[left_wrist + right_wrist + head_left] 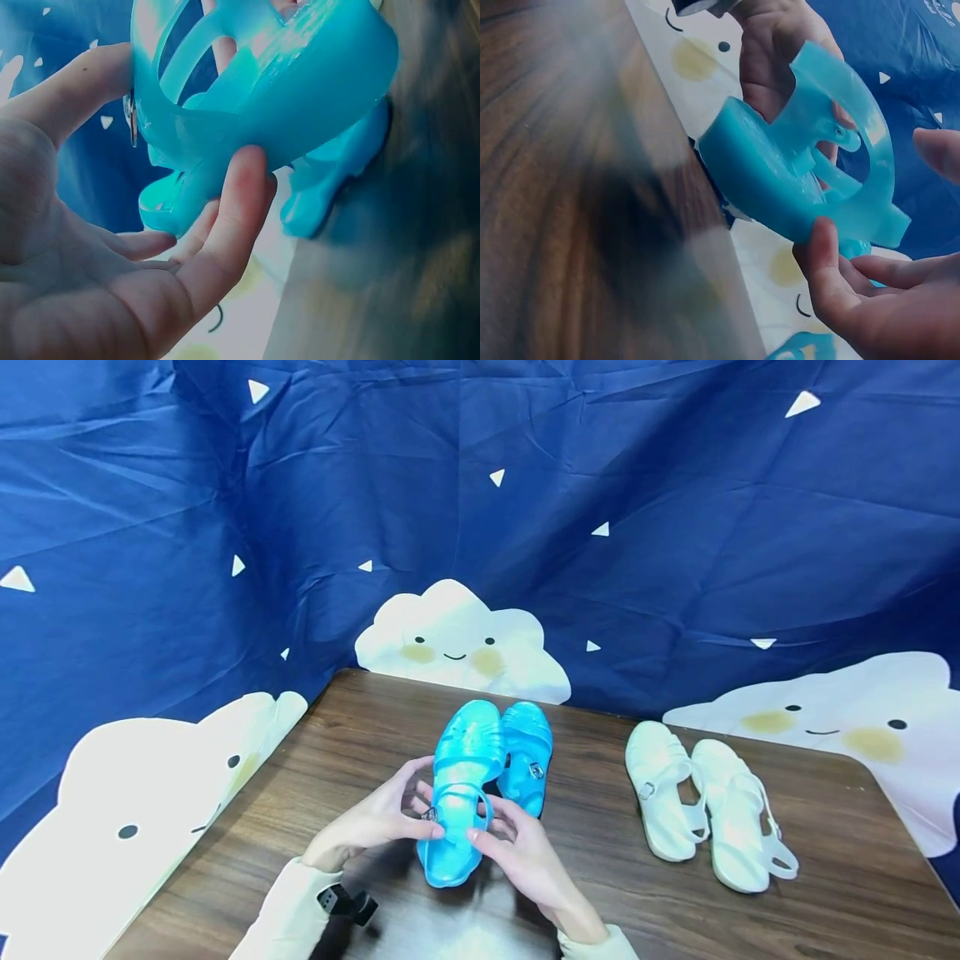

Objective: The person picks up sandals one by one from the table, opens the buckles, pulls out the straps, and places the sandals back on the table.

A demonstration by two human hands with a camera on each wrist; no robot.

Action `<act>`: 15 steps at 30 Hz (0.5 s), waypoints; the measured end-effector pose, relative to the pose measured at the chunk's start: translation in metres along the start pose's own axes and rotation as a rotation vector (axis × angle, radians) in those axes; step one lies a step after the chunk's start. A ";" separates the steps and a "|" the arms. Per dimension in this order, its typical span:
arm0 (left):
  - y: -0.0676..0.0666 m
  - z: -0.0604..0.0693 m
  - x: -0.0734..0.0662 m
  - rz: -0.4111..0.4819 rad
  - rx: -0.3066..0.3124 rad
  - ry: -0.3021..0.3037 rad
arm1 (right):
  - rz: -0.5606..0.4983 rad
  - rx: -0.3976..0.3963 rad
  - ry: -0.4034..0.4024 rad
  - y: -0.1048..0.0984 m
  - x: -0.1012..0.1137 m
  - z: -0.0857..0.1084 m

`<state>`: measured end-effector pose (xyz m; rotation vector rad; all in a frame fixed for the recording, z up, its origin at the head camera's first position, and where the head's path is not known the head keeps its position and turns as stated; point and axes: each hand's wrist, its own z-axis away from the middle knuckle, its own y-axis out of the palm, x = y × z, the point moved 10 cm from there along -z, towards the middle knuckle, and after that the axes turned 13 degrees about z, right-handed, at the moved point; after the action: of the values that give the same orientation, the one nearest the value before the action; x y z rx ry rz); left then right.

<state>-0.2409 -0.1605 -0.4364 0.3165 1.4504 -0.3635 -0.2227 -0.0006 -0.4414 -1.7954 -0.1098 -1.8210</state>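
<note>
Both hands hold a bright blue jelly sandal (471, 739) over the table, toe pointing away from me and heel strap toward me. On its left side my left hand (378, 817) grips it, thumb by the buckle and fingers under the sole, as the left wrist view shows. From the right, my right hand (531, 853) holds the other side near the heel; in the right wrist view its fingertips (823, 236) touch the sole's edge. A second blue sandal (528, 739) lies just behind to the right, partly hidden by the held one.
Two white sandals (663, 793) with buckled straps lie side by side on the right of the brown wooden table (360, 718). A blue cloth (420, 485) with cloud faces hangs behind the table. A black device (348, 906) is strapped at the left wrist.
</note>
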 end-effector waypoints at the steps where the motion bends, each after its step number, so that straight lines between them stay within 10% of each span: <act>1: -0.001 0.000 0.002 0.006 0.000 -0.008 | -0.005 0.011 0.001 0.002 -0.001 0.000; 15: -0.012 -0.001 0.033 0.110 -0.012 -0.119 | -0.068 0.091 0.026 0.029 -0.013 -0.006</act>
<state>-0.2438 -0.1726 -0.4691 0.3578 1.3121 -0.2801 -0.2162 -0.0230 -0.4640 -1.7244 -0.2424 -1.8552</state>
